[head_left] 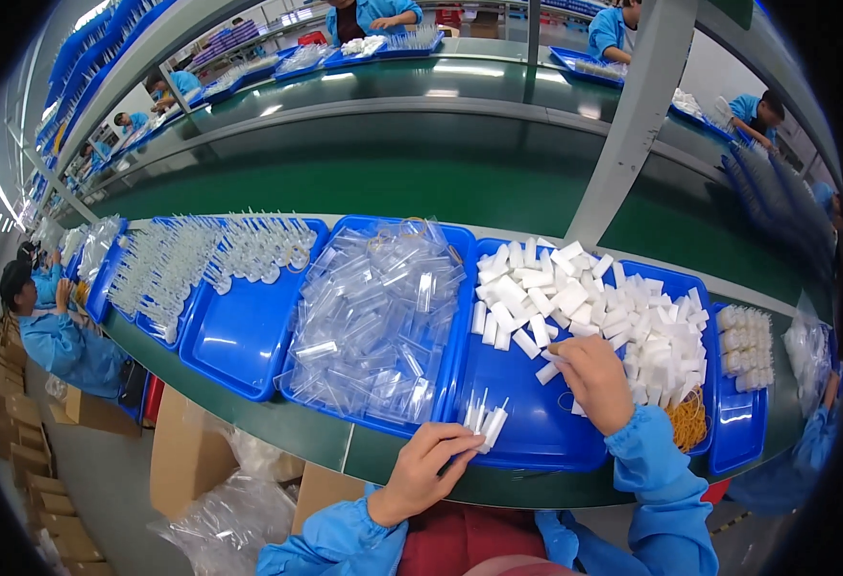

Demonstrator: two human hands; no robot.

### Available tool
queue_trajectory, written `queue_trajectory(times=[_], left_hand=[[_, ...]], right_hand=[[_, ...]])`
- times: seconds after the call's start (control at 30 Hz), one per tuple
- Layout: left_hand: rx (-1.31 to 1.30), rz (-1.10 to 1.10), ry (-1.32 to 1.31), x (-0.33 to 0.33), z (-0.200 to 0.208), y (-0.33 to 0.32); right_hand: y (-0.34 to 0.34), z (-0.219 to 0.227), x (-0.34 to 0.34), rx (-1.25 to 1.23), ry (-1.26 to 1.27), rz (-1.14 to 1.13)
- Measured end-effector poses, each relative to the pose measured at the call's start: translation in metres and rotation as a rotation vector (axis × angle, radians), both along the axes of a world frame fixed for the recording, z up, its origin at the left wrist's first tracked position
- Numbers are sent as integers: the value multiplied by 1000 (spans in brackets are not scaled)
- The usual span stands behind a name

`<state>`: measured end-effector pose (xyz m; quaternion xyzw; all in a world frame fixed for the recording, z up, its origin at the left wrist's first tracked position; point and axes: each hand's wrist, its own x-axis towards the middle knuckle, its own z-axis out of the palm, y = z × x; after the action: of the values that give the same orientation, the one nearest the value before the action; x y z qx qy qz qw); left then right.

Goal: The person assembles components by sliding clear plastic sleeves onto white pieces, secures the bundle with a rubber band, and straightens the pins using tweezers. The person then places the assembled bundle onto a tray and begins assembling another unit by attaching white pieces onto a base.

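At a workbench lined with blue trays, the left hand pinches a small bundle of white plastic pieces, fingers closed narrowly around its lower end, at the near rim of a blue tray. The right hand, at two o'clock from the left, curls its fingers onto one white block at the edge of the heap of white blocks. At nine o'clock lies a tray of clear plastic sleeves.

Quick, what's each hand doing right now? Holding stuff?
Left hand: closed on a small bundle of white pieces.
Right hand: fingers curled, pinching one white piece over the blue tray.
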<state>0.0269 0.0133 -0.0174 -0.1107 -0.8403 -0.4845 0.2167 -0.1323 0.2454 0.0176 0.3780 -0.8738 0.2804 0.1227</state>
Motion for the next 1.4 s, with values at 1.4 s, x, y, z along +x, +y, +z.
queue_trajectory(times=[1.4], left_hand=[[-80,123,184,-18,-7,0]], right_hand=[[-45,-9,52,-473,-546,62]])
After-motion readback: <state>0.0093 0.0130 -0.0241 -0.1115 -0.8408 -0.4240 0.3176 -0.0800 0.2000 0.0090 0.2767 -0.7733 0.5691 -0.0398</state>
